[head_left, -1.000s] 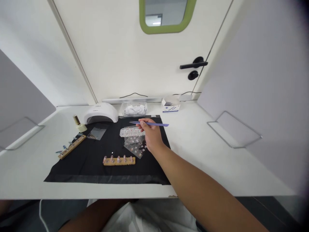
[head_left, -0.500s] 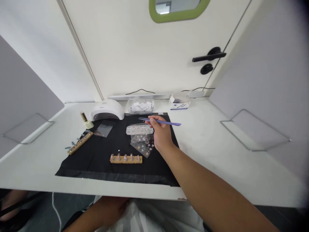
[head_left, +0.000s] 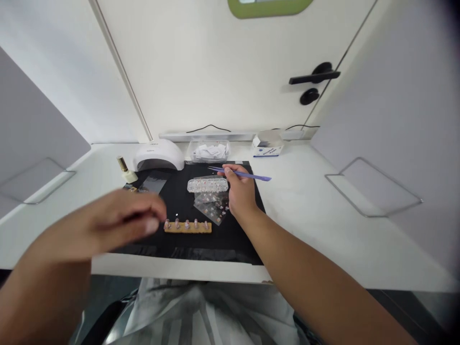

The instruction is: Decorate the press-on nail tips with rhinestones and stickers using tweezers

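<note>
My right hand (head_left: 241,189) is closed around purple tweezers (head_left: 251,176), their tips pointing left above the black mat (head_left: 179,203). Below the tips lies a clear case of small decorations (head_left: 207,185), with clear sheets of pieces (head_left: 214,211) partly under it. Blurred by motion, my left hand (head_left: 125,220) hangs over the mat's left part, fingers curled; whether it holds anything cannot be made out. Just right of its fingers is a wooden strip (head_left: 189,228) with several small pinkish nail tips standing on it. A second wooden strip is mostly hidden behind my left hand.
A white arched lamp (head_left: 160,154), a cream bottle with a gold cap (head_left: 127,170), a clear box of white pieces (head_left: 209,151) and a small carton (head_left: 268,144) stand along the back. Wire stands (head_left: 375,215) are at both sides.
My left hand has risen from below the table edge to above the mat's left part. My right hand still holds the tweezers in nearly the same place. The view has tilted slightly down.
</note>
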`<state>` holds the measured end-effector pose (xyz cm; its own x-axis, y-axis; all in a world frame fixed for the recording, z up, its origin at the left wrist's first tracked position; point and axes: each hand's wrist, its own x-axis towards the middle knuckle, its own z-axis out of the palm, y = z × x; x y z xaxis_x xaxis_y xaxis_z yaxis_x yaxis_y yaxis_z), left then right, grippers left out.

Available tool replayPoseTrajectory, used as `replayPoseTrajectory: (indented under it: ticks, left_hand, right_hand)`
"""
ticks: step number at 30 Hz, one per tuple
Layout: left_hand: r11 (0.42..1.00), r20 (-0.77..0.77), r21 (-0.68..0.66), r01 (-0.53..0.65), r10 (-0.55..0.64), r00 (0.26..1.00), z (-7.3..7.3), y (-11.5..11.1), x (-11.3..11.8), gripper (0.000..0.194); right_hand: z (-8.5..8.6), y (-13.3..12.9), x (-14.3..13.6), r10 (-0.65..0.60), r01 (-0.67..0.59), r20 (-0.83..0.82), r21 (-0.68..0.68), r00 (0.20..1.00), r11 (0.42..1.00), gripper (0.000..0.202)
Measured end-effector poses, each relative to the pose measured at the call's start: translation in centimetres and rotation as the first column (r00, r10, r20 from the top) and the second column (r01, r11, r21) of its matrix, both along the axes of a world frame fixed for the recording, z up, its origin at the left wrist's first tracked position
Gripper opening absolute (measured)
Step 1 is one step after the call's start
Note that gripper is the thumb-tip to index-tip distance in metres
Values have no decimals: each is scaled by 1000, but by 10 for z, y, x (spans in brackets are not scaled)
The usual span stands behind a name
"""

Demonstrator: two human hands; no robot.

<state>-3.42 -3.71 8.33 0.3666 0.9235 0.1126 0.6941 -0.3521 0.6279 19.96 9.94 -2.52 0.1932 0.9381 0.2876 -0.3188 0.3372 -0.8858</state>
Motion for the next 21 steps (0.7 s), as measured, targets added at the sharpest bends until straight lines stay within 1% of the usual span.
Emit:
replayPoseTrajectory:
  ticks: [1,2,4,6,8,9,10,11,14,17,21]
  left_hand:
    - [1000,-59,8,2,-2,998,2,24,0,27]
    - [1000,-72,8,-26,27,997,0,47,0,29]
    - [997,-99,-6,-80,79,992,-9,87,0,28]
    - [995,-144,-28,-98,93,985,-24,115,1,31]
    - [997,-183,-34,-73,66,981,-41,133,5,32]
    - [998,-200,-21,-53,47,979,-49,139,7,40]
    - [999,-222,-16,-29,25,975,-56,145,9,43]
    - [1000,-242,-12,-8,5,970,-63,151,12,34]
    - [998,-296,15,61,-54,954,-77,162,20,38]
    - [991,-326,59,122,-97,941,-87,166,27,39]
    - [977,-325,145,158,-104,940,-95,164,33,41]
  right_hand:
    - [0,0,0,3,-3,4,5,1000,1000,13]
    - [0,0,0,6,-6,9,11,1000,1000,13]
    - [0,0,1,10,-10,20,25,1000,1000,13]
    - [0,0,2,13,-14,30,38,999,999,12]
    - [-1,0,3,16,-18,40,45,999,999,12]
    - [-2,1,4,17,-19,43,44,999,999,12]
    - [-3,2,4,16,-18,46,41,999,999,12]
    - [-4,3,5,12,-14,47,35,999,999,12]
    - [-6,7,6,-4,4,51,7,999,1000,14]
    - [-9,11,6,-13,14,51,-21,999,1000,15]
    - [-12,14,6,-15,18,56,-41,998,999,15]
